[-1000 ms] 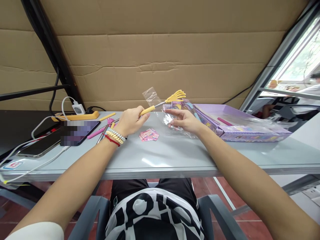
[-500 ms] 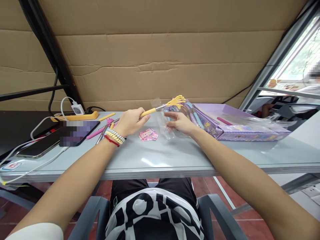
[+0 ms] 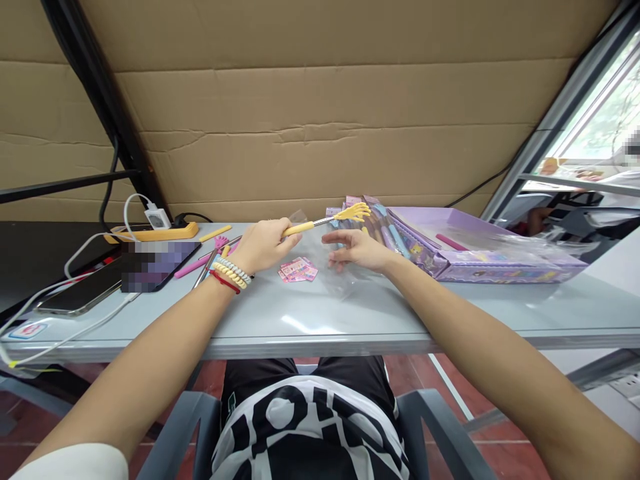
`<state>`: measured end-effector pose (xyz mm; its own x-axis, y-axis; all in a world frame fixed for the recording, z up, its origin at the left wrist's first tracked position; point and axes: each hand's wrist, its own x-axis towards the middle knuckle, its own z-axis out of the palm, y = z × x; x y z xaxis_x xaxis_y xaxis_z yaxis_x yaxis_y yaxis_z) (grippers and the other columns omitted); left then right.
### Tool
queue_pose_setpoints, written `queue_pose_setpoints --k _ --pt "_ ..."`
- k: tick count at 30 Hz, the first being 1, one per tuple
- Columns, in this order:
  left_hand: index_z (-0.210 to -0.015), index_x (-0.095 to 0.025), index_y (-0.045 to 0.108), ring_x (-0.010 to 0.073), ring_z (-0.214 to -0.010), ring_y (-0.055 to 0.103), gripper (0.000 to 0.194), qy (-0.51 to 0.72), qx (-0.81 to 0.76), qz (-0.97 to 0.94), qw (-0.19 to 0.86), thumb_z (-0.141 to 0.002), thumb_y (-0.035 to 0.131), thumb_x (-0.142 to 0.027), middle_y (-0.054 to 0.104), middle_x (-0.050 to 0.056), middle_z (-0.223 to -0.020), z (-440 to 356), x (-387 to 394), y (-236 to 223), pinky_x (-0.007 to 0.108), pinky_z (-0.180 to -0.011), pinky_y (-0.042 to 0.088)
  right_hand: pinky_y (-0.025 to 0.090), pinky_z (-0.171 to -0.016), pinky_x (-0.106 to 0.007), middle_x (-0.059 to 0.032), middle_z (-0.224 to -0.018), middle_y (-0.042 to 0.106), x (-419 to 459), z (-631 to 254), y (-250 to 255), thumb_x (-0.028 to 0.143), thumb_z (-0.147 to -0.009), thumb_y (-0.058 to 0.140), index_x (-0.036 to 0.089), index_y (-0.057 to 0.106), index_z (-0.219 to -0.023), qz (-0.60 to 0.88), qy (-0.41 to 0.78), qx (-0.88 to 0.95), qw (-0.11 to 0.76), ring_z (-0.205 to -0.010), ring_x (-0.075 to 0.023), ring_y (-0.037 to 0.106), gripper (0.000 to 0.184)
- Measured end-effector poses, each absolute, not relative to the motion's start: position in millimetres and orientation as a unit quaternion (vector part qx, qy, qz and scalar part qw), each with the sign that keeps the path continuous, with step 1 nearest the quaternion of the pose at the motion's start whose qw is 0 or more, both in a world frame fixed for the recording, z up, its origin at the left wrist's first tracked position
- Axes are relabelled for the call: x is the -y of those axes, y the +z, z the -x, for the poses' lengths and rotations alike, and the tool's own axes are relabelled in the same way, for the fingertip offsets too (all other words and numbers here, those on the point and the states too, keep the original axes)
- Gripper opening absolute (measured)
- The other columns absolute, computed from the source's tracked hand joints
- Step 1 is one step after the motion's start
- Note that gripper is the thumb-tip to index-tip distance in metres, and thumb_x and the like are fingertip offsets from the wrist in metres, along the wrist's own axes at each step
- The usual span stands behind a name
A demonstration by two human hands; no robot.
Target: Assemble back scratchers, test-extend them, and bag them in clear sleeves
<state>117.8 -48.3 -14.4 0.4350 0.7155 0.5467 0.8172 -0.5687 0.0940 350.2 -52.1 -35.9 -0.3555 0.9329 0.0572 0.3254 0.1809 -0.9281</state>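
In my left hand (image 3: 267, 243) is a yellow back scratcher (image 3: 299, 229), held by its handle, with its metal rod and hand-shaped head (image 3: 354, 212) pointing right. My right hand (image 3: 361, 249) is just below that head, its fingers apart and holding nothing. A clear plastic sleeve (image 3: 345, 283) lies on the table under and around the right fingers; its edges are hard to make out. Between my hands lie small pink printed cards (image 3: 299, 269). Wrapped items with blue and brown handles (image 3: 387, 230) rest behind my right hand.
A purple open box (image 3: 500, 270) with a pink stick (image 3: 451, 242) and clear wrapping stands at right. Pink and yellow scratcher parts (image 3: 193, 268) lie beside my left wrist. Phones (image 3: 83, 287), cables and a yellow power strip (image 3: 155, 233) occupy the left. Cardboard (image 3: 320, 133) walls the back.
The clear sleeve has dropped from beside the scratcher onto the table, and my right fingers have spread. The scratcher's head has come down slightly, still in my left hand.
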Motion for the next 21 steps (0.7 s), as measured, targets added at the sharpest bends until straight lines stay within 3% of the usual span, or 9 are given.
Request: queue_pose_setpoints --k 4,9,14,17,21 --pt "-0.08 -0.02 0.056 0.0181 -0.064 0.057 0.033 -0.257 0.453 0.848 0.094 -0.089 0.039 -0.047 0.062 0.003 -0.069 -118.7 47.9 -15.1 0.028 -0.055 0.029 0.042 -0.051 -0.022 -0.0099 -0.096 0.067 53.6 -349.0 -33.8 0.025 -0.077 0.065 0.013 0.056 -0.125 0.512 0.332 0.742 0.278 -0.061 -0.0095 0.055 0.05" --pt "-0.077 -0.021 0.054 0.0187 -0.064 0.055 0.033 -0.226 0.426 0.872 0.087 -0.09 0.037 -0.046 0.062 0.003 -0.071 -119.8 46.8 -17.2 0.029 -0.056 0.029 0.034 -0.053 -0.022 -0.0037 -0.081 0.061 53.6 -345.9 -33.4 0.043 -0.077 0.065 0.013 0.066 -0.111 0.465 0.205 0.794 0.335 -0.058 -0.0072 0.041 0.046" --pt "-0.078 -0.02 0.051 0.0157 -0.059 0.051 0.032 -0.212 0.387 0.896 0.054 -0.092 0.035 -0.044 0.059 0.001 -0.068 -123.2 47.0 -21.2 0.027 -0.055 0.03 0.022 -0.046 -0.022 0.0056 -0.054 0.038 50.7 -345.2 -37.6 0.056 -0.081 0.054 0.01 0.065 -0.105 0.394 0.324 0.761 0.4 -0.049 -0.0064 0.03 0.053" --pt "-0.078 -0.019 0.052 0.0139 -0.057 0.049 0.033 -0.221 0.361 0.906 0.018 -0.092 0.035 -0.044 0.058 0.0 -0.067 -126.1 49.5 -21.6 0.026 -0.055 0.031 0.022 -0.045 -0.021 0.006 -0.053 0.039 50.4 -344.2 -39.2 0.059 -0.077 0.059 0.012 0.064 -0.105 0.364 0.401 0.723 0.43 -0.048 -0.0059 0.03 0.055" --pt "-0.079 -0.018 0.058 0.0143 -0.064 0.053 0.041 -0.227 0.327 0.917 -0.021 -0.094 0.03 -0.045 0.061 0.001 -0.071 -127.1 52.4 -19.3 0.026 -0.06 0.036 0.026 -0.042 -0.02 0.0032 -0.055 0.046 53.0 -341.5 -33.6 0.061 -0.068 0.067 0.014 0.062 -0.089 0.34 0.467 0.657 0.484 -0.048 -0.0074 0.039 0.051"
